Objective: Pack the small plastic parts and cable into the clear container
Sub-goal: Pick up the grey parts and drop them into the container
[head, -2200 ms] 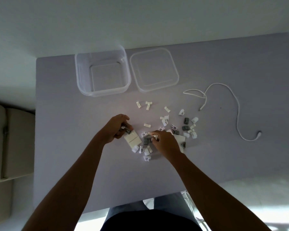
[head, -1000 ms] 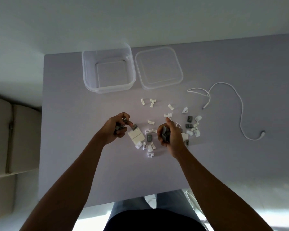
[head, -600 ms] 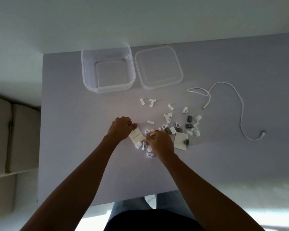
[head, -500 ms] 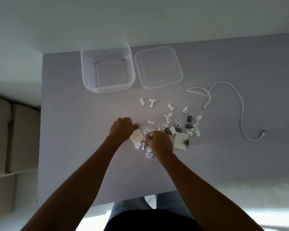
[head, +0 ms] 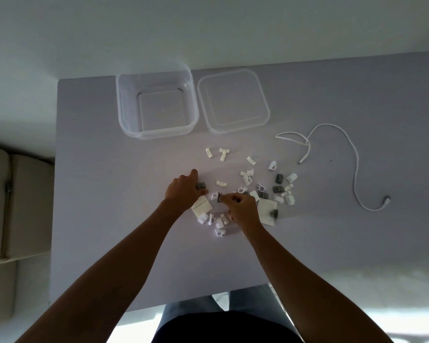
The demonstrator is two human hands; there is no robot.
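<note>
Both hands back down on the clips: right hand point(head: 242, 206) pinches a grey clip point(head: 219, 197), left hand point(head: 183, 189) grips another point(head: 201, 185). Clear container point(head: 124, 112), upper centre, empty; packing not begun.

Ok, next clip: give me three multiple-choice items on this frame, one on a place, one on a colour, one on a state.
1. Where does the lid lie relative to the clear container?
A. Beside it, flat on the table
B. Snapped onto it
C. Under the cable

2. What colour is the cable?
A. Black
B. White
C. Red

3. What is the clear container's state?
A. Full of parts
B. Tipped over
C. Upright, with no parts visible in it

Answers:
1. A, the lid lies on the table next to the container's rim.
2. B, it shows as a thin white line off to the side of the small plastic parts.
3. C, its bare bottom shows through, while the left hand and right hand work among the parts.
</note>
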